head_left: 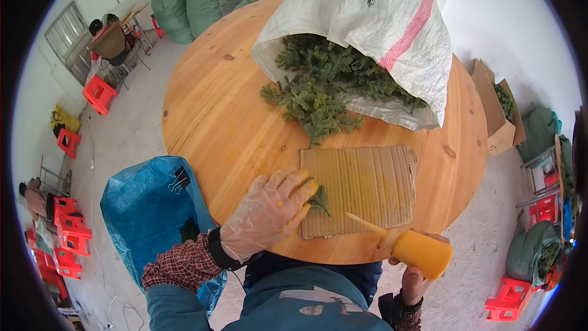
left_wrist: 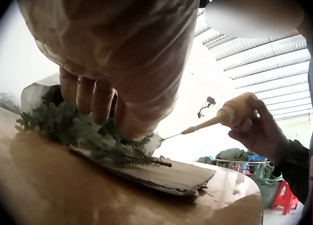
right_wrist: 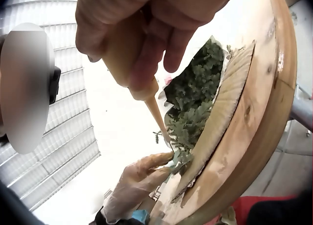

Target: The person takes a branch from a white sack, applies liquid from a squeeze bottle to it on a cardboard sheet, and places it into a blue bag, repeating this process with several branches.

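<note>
My left hand, in a clear plastic glove with yellow-stained fingertips, pinches a small green fir sprig over the left part of a corrugated cardboard piece. The sprig's bare stem end sticks out past the fingers in the left wrist view. My bare right hand grips a yellow squeeze bottle beyond the table's near edge. The bottle is tilted, and its long thin nozzle points towards the sprig. In the right wrist view, the nozzle tip is close to the left fingertips.
A white woven sack spills fir branches onto the round wooden table. A blue bag hangs at the left edge. Red stools and green sacks stand around. Another person sits at the back left.
</note>
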Tool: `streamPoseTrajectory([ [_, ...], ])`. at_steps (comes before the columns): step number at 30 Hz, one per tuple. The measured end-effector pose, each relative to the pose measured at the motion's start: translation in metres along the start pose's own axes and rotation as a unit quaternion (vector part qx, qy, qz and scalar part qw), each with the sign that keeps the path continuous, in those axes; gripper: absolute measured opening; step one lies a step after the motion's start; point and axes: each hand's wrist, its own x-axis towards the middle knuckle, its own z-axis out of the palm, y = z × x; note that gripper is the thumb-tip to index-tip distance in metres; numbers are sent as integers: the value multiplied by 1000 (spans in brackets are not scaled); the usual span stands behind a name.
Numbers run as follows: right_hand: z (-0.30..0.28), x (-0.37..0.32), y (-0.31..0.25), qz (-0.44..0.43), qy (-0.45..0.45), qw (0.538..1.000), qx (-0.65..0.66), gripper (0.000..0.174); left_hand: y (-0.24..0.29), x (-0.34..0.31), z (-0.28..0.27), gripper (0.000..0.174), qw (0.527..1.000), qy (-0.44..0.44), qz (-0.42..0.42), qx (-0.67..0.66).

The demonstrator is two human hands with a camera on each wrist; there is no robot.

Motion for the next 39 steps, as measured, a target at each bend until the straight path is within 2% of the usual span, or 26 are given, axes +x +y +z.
streamPoseTrajectory([
  [4,13,-3,1,-7,-22,1000,11,82,-1,-1,11,35,1000,-26,3,14],
  [7,9,1,14,-129,-70,985,-96,81,0,-4,14,36,999,-44,-5,13],
  [12,18,4,13,-133,-71,986,-68,80,1,-5,16,36,999,-48,-13,15],
  [15,22,7,12,-156,-88,978,-104,80,1,-5,17,36,999,-46,-11,21],
  [23,20,4,13,-157,-80,972,-157,82,0,-6,20,36,998,-49,-15,23],
  [28,11,-1,8,-146,-87,975,-145,80,1,-5,19,35,999,-47,-14,19],
  [32,6,-5,7,-122,-57,978,-159,81,1,-3,17,35,997,-58,-6,45],
  [35,7,-8,2,-55,-22,990,-128,84,1,-4,20,34,997,-58,-3,60],
  [39,6,-8,1,-54,28,995,-78,86,-3,-4,13,32,998,-31,-13,52],
])
